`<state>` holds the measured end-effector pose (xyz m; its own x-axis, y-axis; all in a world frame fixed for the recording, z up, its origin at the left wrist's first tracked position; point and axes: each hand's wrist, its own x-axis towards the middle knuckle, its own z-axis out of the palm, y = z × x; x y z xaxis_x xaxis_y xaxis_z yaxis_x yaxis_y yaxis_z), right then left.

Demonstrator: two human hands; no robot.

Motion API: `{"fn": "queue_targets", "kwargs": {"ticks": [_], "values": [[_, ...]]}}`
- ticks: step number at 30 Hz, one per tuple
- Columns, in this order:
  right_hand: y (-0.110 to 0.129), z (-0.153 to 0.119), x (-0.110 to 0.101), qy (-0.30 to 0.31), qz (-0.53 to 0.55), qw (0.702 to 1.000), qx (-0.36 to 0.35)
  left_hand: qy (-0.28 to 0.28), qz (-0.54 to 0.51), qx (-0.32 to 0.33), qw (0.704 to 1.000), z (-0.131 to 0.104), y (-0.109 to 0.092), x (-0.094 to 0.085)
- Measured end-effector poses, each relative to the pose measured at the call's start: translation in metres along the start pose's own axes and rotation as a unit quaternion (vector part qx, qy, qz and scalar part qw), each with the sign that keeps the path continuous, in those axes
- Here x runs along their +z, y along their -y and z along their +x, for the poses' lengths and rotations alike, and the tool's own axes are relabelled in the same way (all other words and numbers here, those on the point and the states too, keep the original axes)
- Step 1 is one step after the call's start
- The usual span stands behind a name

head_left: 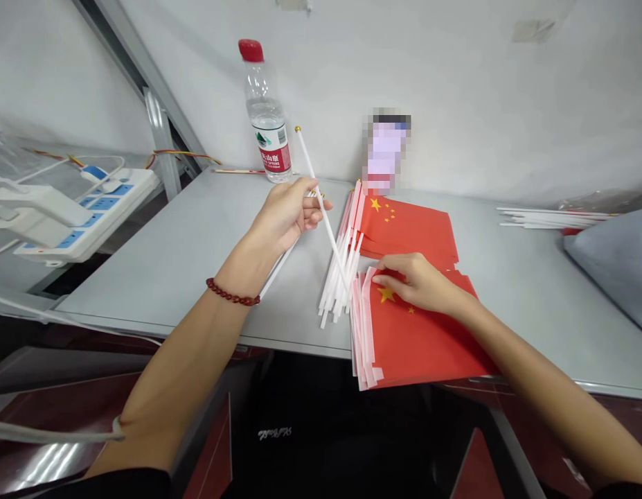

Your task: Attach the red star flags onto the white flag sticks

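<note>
Between the thumb and fingers of my left hand point(289, 215) is a thin white flagpole point(325, 218) with a small gold ball at its top, slanting down to the right. Under that hand lie more white poles point(279, 272) on the table. My right hand point(417, 281) pinches the white sleeve edge of the top flag point(429, 339) in a stack of red flags with yellow stars, which hangs slightly over the front edge. Behind it lie flags fixed on poles point(414, 225), their white sticks bunched to the left.
A water bottle point(269, 132) with a red cap stands by the wall. A blurred-out phone point(386, 149) leans there too. White sticks point(549, 217) and a grey bag point(616, 256) lie at right. A power strip point(102, 208) with plugs and cables is left of the grey table point(159, 256).
</note>
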<state>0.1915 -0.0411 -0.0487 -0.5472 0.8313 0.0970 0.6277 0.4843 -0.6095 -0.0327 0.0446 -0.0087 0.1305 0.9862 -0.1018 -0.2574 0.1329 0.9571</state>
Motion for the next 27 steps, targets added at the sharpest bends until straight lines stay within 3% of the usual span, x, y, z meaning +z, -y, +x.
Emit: {"fn": "queue_targets", "kwargs": {"ticks": [6,10,16,27], "values": [[0.004,-0.001,0.002,-0.026,0.067,0.997,0.039,0.025,0.040,-0.003,0.999,-0.009,-0.003,0.005],[0.004,-0.003,0.001,-0.016,0.085,0.996,0.027,0.000,0.090,0.004,0.996,-0.008,0.001,0.006],[0.007,-0.004,0.000,0.011,0.146,0.989,0.024,0.045,0.111,0.018,0.993,-0.008,0.008,0.010],[0.007,-0.005,-0.001,0.039,0.151,0.988,-0.016,0.056,0.109,0.008,0.992,-0.011,0.010,0.014]]}}
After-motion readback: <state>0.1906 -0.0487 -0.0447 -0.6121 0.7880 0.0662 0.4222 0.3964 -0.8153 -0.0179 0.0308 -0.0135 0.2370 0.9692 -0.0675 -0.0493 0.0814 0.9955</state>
